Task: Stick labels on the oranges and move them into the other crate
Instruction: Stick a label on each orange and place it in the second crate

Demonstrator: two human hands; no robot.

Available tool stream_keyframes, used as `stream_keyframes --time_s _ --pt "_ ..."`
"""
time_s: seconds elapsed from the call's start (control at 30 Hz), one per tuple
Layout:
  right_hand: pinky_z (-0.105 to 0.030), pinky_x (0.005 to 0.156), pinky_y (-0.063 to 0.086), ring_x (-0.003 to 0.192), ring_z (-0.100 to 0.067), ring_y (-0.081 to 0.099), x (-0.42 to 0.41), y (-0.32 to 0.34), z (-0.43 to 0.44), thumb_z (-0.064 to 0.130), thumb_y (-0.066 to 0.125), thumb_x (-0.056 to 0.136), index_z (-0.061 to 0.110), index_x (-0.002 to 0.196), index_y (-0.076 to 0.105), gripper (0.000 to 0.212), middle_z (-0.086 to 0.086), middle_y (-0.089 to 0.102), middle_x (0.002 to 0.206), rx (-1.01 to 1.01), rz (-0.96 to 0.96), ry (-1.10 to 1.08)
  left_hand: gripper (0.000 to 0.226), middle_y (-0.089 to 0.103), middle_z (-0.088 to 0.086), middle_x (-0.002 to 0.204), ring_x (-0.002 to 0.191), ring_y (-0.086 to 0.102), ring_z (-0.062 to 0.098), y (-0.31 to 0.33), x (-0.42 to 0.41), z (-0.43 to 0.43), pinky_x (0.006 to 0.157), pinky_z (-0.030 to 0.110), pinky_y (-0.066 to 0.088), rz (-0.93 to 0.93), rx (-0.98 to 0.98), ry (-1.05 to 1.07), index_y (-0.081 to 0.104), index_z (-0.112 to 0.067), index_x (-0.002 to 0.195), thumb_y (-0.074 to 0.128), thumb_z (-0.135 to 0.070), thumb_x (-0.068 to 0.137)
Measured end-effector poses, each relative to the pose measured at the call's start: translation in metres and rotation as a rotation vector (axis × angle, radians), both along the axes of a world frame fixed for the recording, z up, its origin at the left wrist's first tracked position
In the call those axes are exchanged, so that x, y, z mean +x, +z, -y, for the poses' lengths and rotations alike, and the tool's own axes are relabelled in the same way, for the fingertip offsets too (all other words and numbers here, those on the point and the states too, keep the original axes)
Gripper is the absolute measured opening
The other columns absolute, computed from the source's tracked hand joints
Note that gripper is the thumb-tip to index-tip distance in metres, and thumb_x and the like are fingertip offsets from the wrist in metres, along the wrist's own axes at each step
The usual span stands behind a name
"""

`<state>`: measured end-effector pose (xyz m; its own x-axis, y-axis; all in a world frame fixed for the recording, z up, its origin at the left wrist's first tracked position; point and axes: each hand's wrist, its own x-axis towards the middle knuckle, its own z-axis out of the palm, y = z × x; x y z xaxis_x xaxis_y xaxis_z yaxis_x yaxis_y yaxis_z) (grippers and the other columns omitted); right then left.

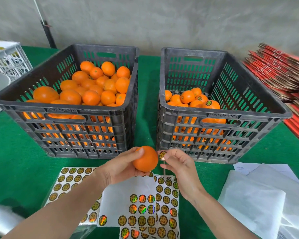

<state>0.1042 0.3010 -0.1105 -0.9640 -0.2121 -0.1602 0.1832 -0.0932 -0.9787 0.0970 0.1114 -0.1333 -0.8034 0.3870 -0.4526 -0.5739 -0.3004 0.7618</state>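
My left hand [121, 167] grips an orange [146, 159] in front of the two dark crates, just above the label sheets [140, 209]. My right hand [178, 163] pinches a round gold label [163, 155] right beside the orange, a small gap apart. The left crate [66, 109] is heaped with several plain oranges. The right crate [221, 116] holds several oranges in its left part, some with labels on top.
A green cloth [14, 152] covers the table. White paper sheets [259, 195] lie at the right front. Flat red cartons [283, 69] are stacked at the far right. A white crate [5, 62] stands at the far left. A grey wall rises behind.
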Motion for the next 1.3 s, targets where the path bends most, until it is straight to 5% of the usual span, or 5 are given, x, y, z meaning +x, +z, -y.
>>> stream_keyframes --time_s 0.23,0.67,0.83,1.17,1.3 --pt "-0.009 0.079 0.043 0.105 0.004 0.048 -0.002 0.002 0.01 0.013 0.063 0.088 0.023 0.072 0.06 0.019 0.01 0.05 0.116 0.382 -0.238 0.128 0.061 0.063 0.016 0.107 0.09 0.063 0.024 0.001 0.001 -0.017 0.076 0.034 0.056 0.053 0.008 0.086 0.053 -0.013 0.122 0.06 -0.048 0.073" --pt "-0.035 0.089 0.049 0.107 -0.002 0.048 0.004 0.004 0.015 0.019 0.061 0.088 0.03 0.075 0.049 0.021 0.01 0.047 0.113 0.627 -0.504 0.077 0.052 0.055 0.015 0.119 0.099 0.06 0.025 0.011 0.009 -0.019 0.08 0.033 0.056 -0.071 -0.046 0.079 0.046 -0.019 0.122 0.057 -0.039 0.075" --pt "-0.021 0.079 0.051 0.1 0.006 0.051 0.003 0.011 0.01 0.029 0.075 0.076 0.045 0.116 0.035 0.059 0.022 0.046 0.115 0.524 -0.451 0.014 0.089 0.057 0.013 0.12 0.105 0.061 0.027 0.023 0.012 -0.015 0.084 0.037 0.055 -0.116 -0.012 0.047 0.048 -0.021 0.122 0.086 -0.053 0.048" --pt "-0.004 0.088 0.035 0.11 0.01 0.04 -0.028 0.079 -0.005 0.022 0.079 0.066 0.042 0.118 0.033 0.072 0.028 0.035 0.117 0.511 -0.926 -0.043 0.06 0.058 0.011 0.122 0.11 0.062 0.024 0.103 -0.021 -0.044 0.084 0.036 0.055 -0.674 -0.251 0.086 0.053 -0.024 0.122 0.049 -0.068 0.081" --pt "-0.002 0.08 0.033 0.103 -0.004 0.046 -0.094 0.122 -0.024 0.021 0.079 0.064 0.021 0.121 0.042 0.068 0.008 0.045 0.116 0.539 -0.881 -0.19 0.032 0.062 0.012 0.104 0.079 0.068 0.013 0.138 -0.083 -0.065 0.069 0.027 0.058 -0.84 -0.38 0.254 0.053 -0.018 0.121 0.032 -0.031 0.1"
